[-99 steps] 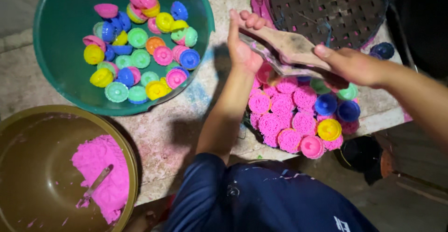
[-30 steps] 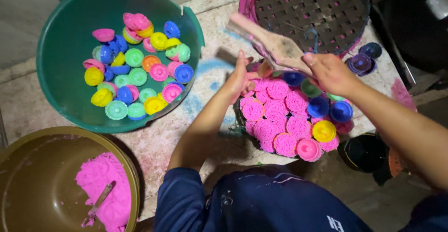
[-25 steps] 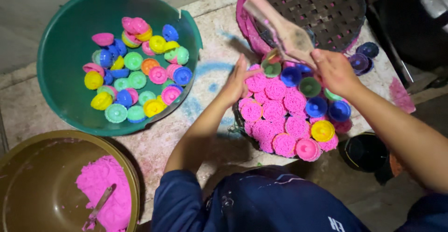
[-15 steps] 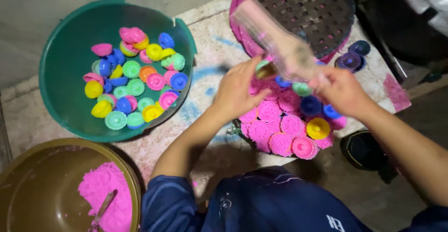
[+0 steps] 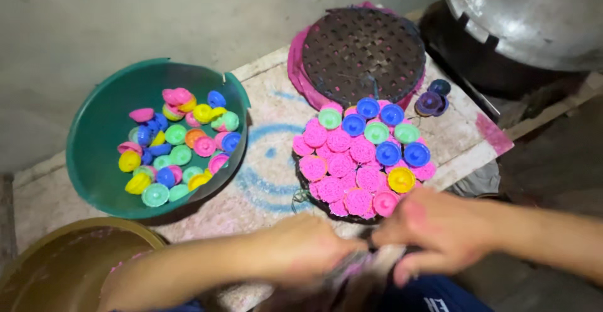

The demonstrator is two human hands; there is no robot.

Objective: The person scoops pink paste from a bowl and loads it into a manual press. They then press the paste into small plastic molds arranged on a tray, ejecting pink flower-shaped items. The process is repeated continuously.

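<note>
Both hands meet at the near edge of the scene, low in the head view: the left hand (image 5: 308,249) and the right hand (image 5: 433,230) close together on a blurred, brownish flat tool (image 5: 352,277) that runs down between them toward the person's lap. The left hand's grip looks curled round the upper part of it, and the right hand's fingers are pressed together on its far end, though motion blur makes the exact hold hard to read. By its look the tool is probably thin, stiff and light, a scraper or paddle of some kind, best held along its narrow handle part; pink residue on the hands suggests it may be slick or powdery. Just beyond the hands sits a dark round tray (image 5: 301,189) packed with small moulds (image 5: 352,161), most filled with pink paste, a few blue, green and yellow ones at its far and right side. Those cups look light and easy to tip. At left a green basin (image 5: 94,161) holds loose coloured cups, and a brown bowl (image 5: 56,255) is cut off at the near left corner. A perforated dark disc (image 5: 364,54) lies farther on the counter (image 5: 270,161). The tool's lower end is lost in blur.
</note>
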